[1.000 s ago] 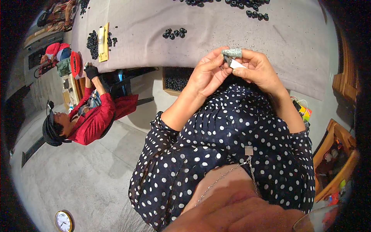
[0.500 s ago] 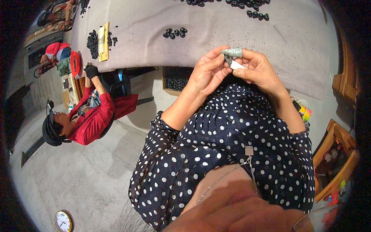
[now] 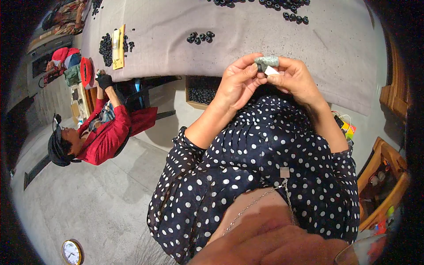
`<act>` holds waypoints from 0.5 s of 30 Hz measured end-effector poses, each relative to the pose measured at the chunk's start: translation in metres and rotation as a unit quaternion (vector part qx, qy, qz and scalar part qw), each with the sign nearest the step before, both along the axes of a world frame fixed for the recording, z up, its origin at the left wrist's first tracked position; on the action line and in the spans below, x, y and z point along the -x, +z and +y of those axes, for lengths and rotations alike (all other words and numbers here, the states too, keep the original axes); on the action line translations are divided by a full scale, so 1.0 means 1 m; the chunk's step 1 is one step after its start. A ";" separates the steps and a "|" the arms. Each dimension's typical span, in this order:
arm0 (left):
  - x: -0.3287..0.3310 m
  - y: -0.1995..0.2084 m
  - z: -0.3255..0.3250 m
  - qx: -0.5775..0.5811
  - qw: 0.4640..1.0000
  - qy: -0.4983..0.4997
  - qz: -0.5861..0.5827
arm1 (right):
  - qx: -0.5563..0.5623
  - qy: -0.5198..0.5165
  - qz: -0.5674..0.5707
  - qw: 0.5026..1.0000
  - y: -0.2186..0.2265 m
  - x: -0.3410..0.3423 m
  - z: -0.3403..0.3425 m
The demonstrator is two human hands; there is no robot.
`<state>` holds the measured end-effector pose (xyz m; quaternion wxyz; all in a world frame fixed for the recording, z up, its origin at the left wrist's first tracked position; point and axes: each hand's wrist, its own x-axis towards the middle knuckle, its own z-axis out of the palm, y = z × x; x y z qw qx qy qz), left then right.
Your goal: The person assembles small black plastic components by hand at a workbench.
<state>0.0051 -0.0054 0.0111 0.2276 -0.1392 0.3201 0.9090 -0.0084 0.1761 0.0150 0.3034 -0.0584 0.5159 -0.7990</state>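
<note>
Both hands meet over my lap at the near edge of the cloth-covered table. My left hand [image 3: 238, 81] pinches a small black rubber-like part [image 3: 259, 68] between thumb and fingertips. My right hand [image 3: 295, 78] is closed on a small flat white piece [image 3: 270, 70], its thumb pressed against it and its tip close to the black part. A grey-green wrap [image 3: 267, 61] covers the right index finger. The fingers partly hide both small things, so the white piece's exact kind does not show.
Black round parts [image 3: 201, 37] lie in a small group on the table [image 3: 247, 26], with larger heaps [image 3: 282, 5] at the far edge. A yellow card [image 3: 118, 47] stands by another heap. Below the edge sits a box of black parts [image 3: 194, 104]. A person in red [image 3: 106, 139] works at left.
The white piece has shifted slightly up and shows less of its length. The black part has turned between my left fingertips. Both hands stay in nearly the same place.
</note>
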 end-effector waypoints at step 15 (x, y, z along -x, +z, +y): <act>0.002 0.002 0.000 0.006 1.000 0.010 -0.008 | 0.012 0.023 0.004 1.000 -0.003 -0.001 -0.001</act>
